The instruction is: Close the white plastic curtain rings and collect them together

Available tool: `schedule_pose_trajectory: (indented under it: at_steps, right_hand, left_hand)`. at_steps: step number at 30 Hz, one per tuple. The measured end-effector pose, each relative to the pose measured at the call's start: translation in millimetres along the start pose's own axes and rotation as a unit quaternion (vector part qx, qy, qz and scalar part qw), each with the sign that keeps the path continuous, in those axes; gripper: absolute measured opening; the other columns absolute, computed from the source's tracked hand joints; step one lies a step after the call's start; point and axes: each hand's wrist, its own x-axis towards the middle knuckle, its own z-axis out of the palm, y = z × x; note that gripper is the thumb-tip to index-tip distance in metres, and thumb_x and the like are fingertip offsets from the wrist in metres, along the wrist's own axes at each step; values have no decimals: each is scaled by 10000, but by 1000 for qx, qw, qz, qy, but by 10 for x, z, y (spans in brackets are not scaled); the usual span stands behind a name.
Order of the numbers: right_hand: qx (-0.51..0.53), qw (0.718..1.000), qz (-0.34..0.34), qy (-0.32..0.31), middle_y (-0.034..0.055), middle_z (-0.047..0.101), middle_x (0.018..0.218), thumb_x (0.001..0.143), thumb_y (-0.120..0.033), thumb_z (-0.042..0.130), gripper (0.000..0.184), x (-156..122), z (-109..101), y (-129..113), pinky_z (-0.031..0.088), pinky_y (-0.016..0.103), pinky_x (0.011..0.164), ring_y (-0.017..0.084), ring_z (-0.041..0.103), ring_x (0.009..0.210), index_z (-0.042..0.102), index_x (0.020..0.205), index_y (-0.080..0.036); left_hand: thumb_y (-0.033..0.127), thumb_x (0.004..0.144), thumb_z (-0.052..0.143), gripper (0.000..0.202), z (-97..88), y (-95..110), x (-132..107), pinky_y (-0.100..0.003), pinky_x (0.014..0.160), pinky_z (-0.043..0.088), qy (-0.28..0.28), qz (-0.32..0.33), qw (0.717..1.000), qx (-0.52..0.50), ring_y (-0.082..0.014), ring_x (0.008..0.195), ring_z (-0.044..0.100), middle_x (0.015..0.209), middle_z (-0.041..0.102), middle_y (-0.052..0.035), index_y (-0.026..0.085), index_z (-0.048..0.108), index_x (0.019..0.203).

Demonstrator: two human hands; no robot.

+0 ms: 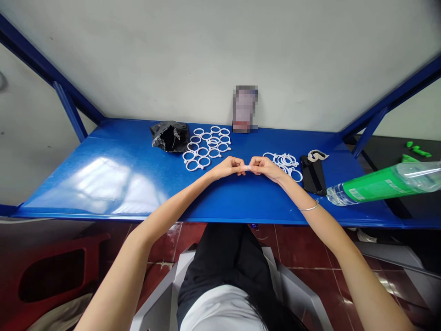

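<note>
My left hand (230, 167) and my right hand (266, 168) meet over the blue table, fingertips pinched closed. Between them shows a small part of a white curtain ring (247, 168); the fingers hide most of it. Left of my hands lies a spread of several white rings (203, 151), each with a small eyelet on its rim. Just beyond my right hand is a tighter, overlapping pile of similar white rings (287, 161).
A black plastic bag (170, 136) lies open at the back left. A blurred-out upright object (245, 109) leans against the wall. To the right are a black phone (313, 175), a white curved item (317, 156) and a bottle with a green label (382, 184). The blue table (113, 184) meets the wall behind.
</note>
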Motion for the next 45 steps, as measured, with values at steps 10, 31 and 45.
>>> schedule_pose_trajectory:
  at_steps: [10,31,45]
  right_hand:
    - [-9,996,-23,87,-19,598,648,685,-561,798,432,28,55,30,345,236,515,74,438,528,621,767,-176]
    - [-146,967,-147,146,0,655,766,782,-469,745,308,30,72,94,522,303,658,145,608,660,683,955,-222]
    - [-114,959,-169,199,9,693,750,767,-542,745,358,45,89,131,560,306,654,154,660,648,651,873,-213]
  left_hand:
    - [708,714,679,598,38,-52,23,-230,619,468,50,12,998,-46,-110,655,584,683,613,-26,120,574,749]
    - [687,736,677,566,-16,-103,47,-200,443,214,117,21,992,-35,-40,470,303,588,431,56,143,585,864]
    - [566,832,657,567,-17,-204,10,-224,586,445,187,141,911,339,-84,570,502,917,643,-41,170,558,1225]
